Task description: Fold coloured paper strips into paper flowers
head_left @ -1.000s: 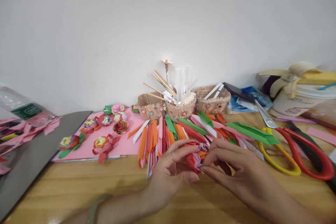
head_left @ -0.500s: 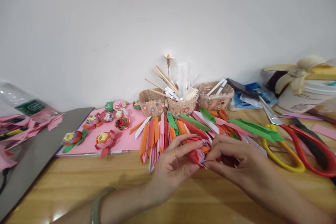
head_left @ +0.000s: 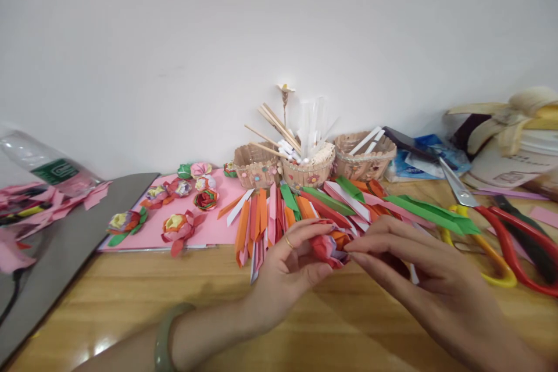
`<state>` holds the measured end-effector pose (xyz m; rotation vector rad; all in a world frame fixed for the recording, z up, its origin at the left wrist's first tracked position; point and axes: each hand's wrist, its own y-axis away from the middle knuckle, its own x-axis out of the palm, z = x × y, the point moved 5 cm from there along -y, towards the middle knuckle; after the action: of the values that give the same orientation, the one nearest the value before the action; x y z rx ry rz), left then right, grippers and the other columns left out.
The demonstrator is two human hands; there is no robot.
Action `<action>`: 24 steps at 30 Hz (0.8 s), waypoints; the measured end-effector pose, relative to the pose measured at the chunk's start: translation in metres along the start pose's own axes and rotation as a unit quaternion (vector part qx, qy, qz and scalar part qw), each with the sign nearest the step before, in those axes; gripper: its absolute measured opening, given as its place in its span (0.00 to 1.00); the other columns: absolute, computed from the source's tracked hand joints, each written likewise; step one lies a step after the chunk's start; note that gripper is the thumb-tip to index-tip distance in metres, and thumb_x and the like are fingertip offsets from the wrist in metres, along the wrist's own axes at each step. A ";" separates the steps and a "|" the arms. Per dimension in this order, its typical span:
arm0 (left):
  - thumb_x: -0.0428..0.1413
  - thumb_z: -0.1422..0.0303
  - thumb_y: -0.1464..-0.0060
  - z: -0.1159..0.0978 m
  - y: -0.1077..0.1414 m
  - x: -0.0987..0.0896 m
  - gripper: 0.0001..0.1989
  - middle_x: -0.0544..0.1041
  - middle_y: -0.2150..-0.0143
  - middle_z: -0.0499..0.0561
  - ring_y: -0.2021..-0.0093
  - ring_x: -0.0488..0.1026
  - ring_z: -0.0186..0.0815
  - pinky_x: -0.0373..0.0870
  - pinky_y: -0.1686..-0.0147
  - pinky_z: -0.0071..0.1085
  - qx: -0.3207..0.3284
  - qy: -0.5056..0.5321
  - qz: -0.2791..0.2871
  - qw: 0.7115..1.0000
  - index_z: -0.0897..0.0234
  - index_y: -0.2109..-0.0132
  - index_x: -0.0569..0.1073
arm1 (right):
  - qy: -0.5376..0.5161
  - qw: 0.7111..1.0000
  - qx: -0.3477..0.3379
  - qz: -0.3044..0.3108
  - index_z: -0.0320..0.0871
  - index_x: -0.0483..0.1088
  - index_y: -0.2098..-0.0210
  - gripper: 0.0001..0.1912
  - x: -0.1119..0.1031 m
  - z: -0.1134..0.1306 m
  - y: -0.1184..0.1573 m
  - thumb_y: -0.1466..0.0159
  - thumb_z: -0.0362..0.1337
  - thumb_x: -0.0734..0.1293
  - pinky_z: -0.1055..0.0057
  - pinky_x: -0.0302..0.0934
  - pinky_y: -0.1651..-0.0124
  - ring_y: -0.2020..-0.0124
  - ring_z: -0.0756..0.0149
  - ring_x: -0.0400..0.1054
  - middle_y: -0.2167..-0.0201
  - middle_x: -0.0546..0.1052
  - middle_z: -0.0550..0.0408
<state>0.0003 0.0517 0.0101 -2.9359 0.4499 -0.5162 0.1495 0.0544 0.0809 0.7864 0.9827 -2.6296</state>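
At the far left of the wooden table (head_left: 131, 308) a grey board (head_left: 65, 238) carries pink paper scraps (head_left: 30, 203) and a clear plastic bottle (head_left: 47, 165) lying on its side. Next to it a pink sheet (head_left: 218, 215) holds several finished paper flowers (head_left: 178, 226). Right of the sheet, folded paper strips (head_left: 305, 209) in orange, green, red, pink and white fan out in front of three small stick baskets (head_left: 316, 168) against the wall.

Just in front of the strips, the left hand (head_left: 288, 270), with a ring on one finger and a green bangle (head_left: 163, 337) at the wrist, curls around a red paper flower (head_left: 329, 244). The thumb presses the flower's near side and the fingers arch over its top, so it sits pinched between them just above the table. The right hand (head_left: 418, 270) meets the flower from the right; its thumb and forefinger tips close on the flower's right edge, the remaining fingers loosely bent.

Further right lie yellow-handled scissors (head_left: 483, 250) and red-handled scissors (head_left: 518, 250), side by side. Beyond them, by the wall, stand a white tub (head_left: 518, 165) with a banana peel (head_left: 505, 116) draped over it.
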 end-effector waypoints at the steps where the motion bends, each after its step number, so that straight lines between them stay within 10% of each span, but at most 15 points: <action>1: 0.62 0.70 0.51 0.001 -0.001 -0.001 0.18 0.68 0.44 0.49 0.49 0.70 0.35 0.65 0.48 0.31 -0.012 0.013 -0.013 1.000 0.49 0.52 0.75 | 0.014 1.000 -0.008 -0.022 0.48 0.73 0.65 0.08 -0.003 0.001 0.002 0.39 0.30 0.65 0.77 0.62 0.76 0.73 0.71 0.69 0.73 0.74 0.57; 12: 0.63 0.71 0.53 0.006 0.000 -0.006 0.20 0.79 0.58 0.48 0.61 0.74 0.31 0.69 0.58 0.26 -0.071 0.087 -0.068 0.991 0.56 0.50 0.74 | 0.198 0.964 -0.174 -0.028 0.47 0.71 0.55 0.16 0.011 0.012 0.017 0.38 0.26 0.60 0.75 0.64 0.77 0.76 0.70 0.72 0.72 0.77 0.55; 24: 0.62 0.68 0.50 0.005 0.000 -0.004 0.21 0.73 0.47 0.49 0.55 0.71 0.32 0.67 0.55 0.27 -0.071 0.089 -0.055 0.992 0.52 0.48 0.72 | 0.149 0.978 -0.143 -0.023 0.46 0.69 0.54 0.17 0.008 0.015 0.013 0.39 0.25 0.59 0.77 0.66 0.74 0.74 0.70 0.72 0.72 0.76 0.54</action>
<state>-0.0018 0.0528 0.0043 -3.0771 0.3598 -0.7976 0.1418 0.0350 0.0792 1.1118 1.4346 -2.3702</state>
